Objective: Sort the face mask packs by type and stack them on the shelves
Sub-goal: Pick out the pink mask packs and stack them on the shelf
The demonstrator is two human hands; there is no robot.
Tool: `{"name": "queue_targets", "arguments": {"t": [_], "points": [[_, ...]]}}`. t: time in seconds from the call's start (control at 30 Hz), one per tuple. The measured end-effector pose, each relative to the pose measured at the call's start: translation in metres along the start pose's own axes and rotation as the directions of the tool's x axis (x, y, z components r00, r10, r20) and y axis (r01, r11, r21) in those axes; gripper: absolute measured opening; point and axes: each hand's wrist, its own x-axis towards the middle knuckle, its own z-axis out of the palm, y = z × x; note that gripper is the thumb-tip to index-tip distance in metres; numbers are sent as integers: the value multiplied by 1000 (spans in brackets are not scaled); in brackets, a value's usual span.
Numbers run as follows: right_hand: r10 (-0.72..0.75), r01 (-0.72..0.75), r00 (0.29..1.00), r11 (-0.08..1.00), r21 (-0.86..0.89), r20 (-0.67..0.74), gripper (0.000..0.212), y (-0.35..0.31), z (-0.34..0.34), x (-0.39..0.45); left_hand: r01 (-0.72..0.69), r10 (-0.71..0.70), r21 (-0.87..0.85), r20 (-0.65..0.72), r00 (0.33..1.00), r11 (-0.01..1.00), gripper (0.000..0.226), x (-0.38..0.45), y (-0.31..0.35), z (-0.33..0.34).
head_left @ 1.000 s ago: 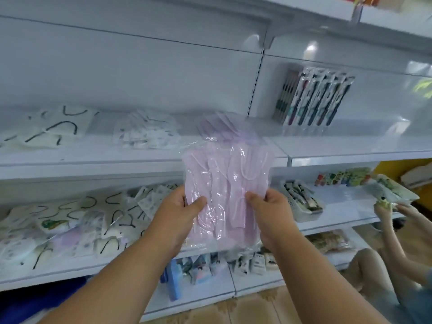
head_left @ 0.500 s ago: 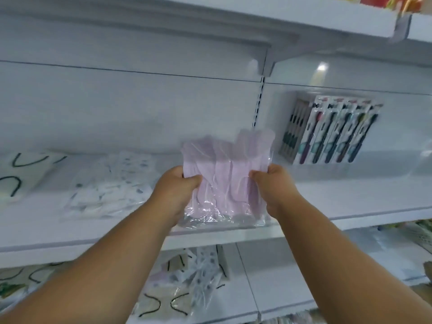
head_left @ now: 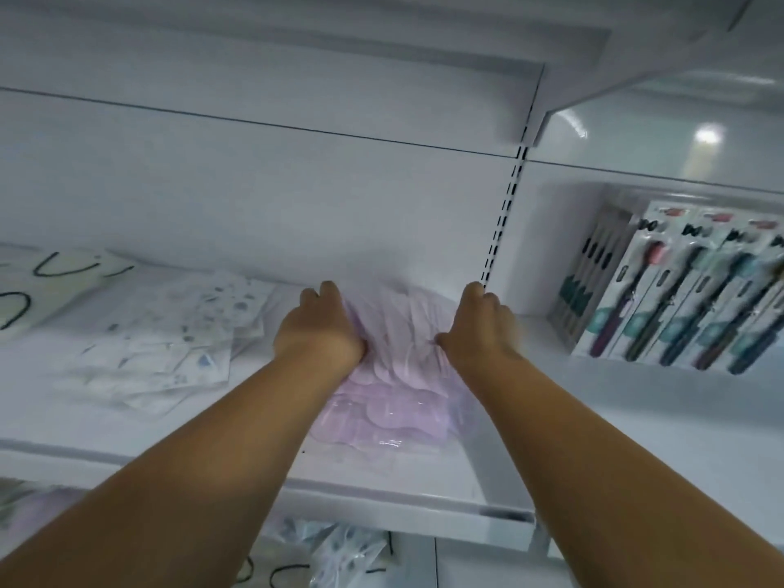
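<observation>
A clear pack of pink face masks (head_left: 394,375) lies flat on the white upper shelf (head_left: 382,498), near its right end. My left hand (head_left: 318,328) holds the pack's left side and my right hand (head_left: 479,328) holds its right side, thumbs tucked in against the plastic. The far end of the pack reaches toward the shelf's back wall and is blurred. To the left on the same shelf lie packs of patterned white masks (head_left: 169,350), and further left are white masks with black ear loops (head_left: 42,286).
Boxed toothbrushes (head_left: 679,290) stand on the neighbouring shelf bay to the right, past the slotted upright (head_left: 500,231). More mask packs (head_left: 339,553) lie on the shelf below. Another shelf board hangs overhead.
Both hands have carried the pink pack up and forward from in front of the shelves and laid it flat on the upper shelf. The view has tilted upward.
</observation>
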Motion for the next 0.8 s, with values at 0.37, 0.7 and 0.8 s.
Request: {"name": "queue_targets", "arguments": {"t": [0.37,0.7,0.8], "points": [[-241,248,966,965,78,-98,27,-36,-26,-69,-400,359,-121,-263,895,908,23,-68,-37,-26],[-239,300,949,886,353,-205,15,-148,11,-231,-370,331,-178,-216,919,912,17,-176,-222,-70],[-288,330,943,861,388,-164,11,-176,32,-277,-298,272,-199,-146,951,934,16,-207,-277,-70]]}}
